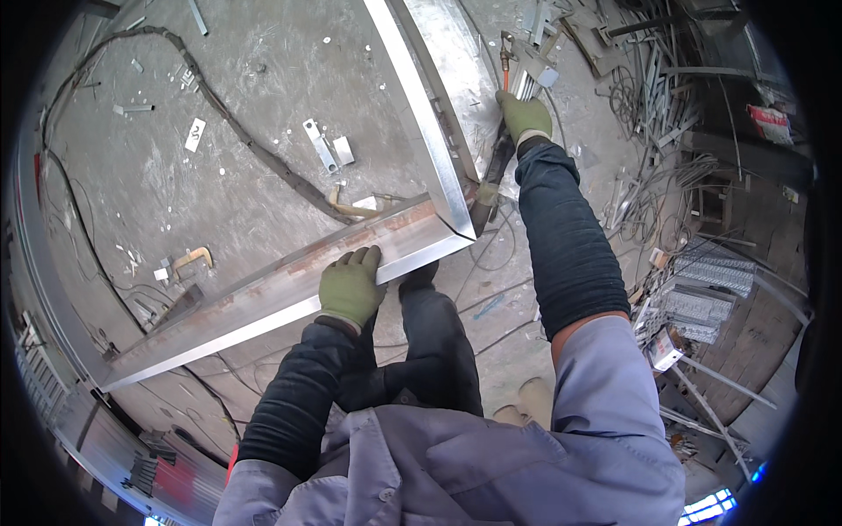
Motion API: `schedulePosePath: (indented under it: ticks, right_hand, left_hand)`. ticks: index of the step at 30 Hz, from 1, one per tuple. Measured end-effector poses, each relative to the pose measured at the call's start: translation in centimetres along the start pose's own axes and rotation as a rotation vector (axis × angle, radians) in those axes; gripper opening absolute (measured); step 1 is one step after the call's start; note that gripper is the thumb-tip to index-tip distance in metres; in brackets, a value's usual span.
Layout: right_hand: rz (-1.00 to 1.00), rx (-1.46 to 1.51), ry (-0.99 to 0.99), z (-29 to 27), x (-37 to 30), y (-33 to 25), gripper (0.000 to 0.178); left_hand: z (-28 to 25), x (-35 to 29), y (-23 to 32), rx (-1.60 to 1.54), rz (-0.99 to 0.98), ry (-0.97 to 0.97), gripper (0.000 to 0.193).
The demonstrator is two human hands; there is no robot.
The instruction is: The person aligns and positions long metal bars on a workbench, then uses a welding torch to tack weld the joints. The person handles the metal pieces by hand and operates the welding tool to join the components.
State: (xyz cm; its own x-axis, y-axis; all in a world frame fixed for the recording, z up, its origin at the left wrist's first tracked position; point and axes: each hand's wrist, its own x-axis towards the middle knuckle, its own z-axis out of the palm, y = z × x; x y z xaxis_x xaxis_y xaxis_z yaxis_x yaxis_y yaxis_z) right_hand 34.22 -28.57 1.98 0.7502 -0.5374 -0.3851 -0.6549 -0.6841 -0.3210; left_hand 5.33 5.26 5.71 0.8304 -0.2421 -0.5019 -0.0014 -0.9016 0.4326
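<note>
A welded metal frame (263,302) of bright rails lies before me, its corner (465,232) near the middle of the view. My left hand (350,287), in a green glove, rests on the near rail with its fingers laid across the top. Beyond the corner, on the right, my right hand (526,117) in a matching glove is closed round a welding torch. The torch's orange neck and copper-coloured end (505,53) stick out past the fingers. From below that hand a thick dark cable (498,167) runs down beside the frame's corner.
On the grey surface inside the frame lie a dark sleeved cable (228,118), metal strips (320,147), a white card (195,135) and a tan clamp (193,259). Metal offcuts (662,96) and tangled wire (645,206) are heaped at right. Perforated panels (706,294) lie nearer.
</note>
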Motion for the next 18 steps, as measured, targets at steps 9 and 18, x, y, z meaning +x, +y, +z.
schedulePosePath:
  ticks: [9,18]
  right_hand:
    - [-0.180,0.090,-0.137,-0.8,-1.2,0.9,0.094]
    - [-0.612,0.340,0.003,-2.7,-10.0,3.1,0.081]
  left_hand:
    - [0.7,-0.4,-0.4,0.034,-0.044,0.025,0.055]
    - [0.6,-0.6,-0.7,0.036,-0.035,0.074,0.054]
